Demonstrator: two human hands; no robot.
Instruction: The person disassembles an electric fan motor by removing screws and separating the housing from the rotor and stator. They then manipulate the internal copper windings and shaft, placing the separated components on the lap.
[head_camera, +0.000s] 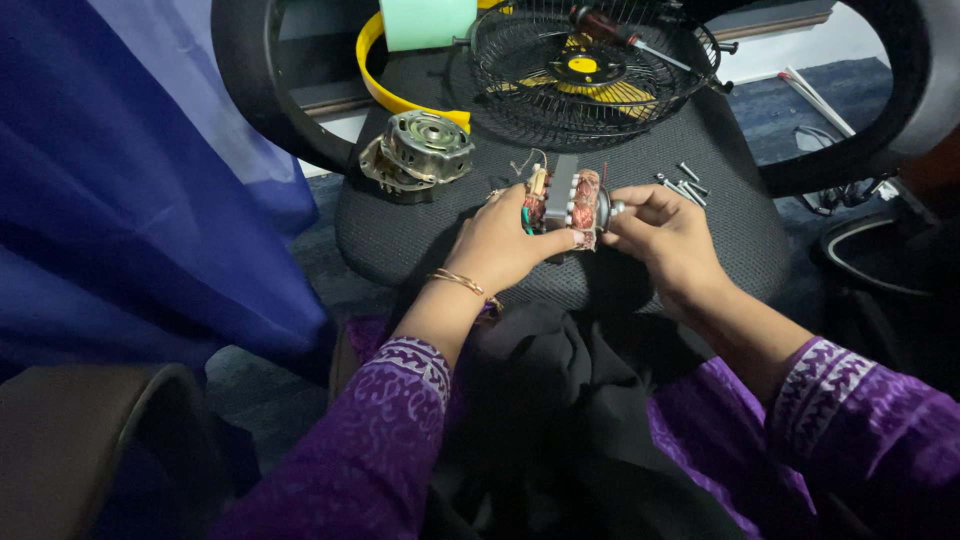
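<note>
A small fan motor stator (566, 204) with copper windings and a grey steel core is held over the black mesh chair seat (420, 235). My left hand (503, 243) grips it from the left, thumb across the front windings. My right hand (665, 233) holds its right end, fingers on the metal shaft end. A gold bangle is on my left wrist. Thin wires stick out of the stator's top left.
A round metal motor housing (420, 152) lies on the seat's left. Behind it are a black wire fan guard (590, 65) with yellow blades, a screwdriver (612, 28) on top, and a yellow band (385, 85). Several screws (684, 184) lie right. Blue cloth hangs left.
</note>
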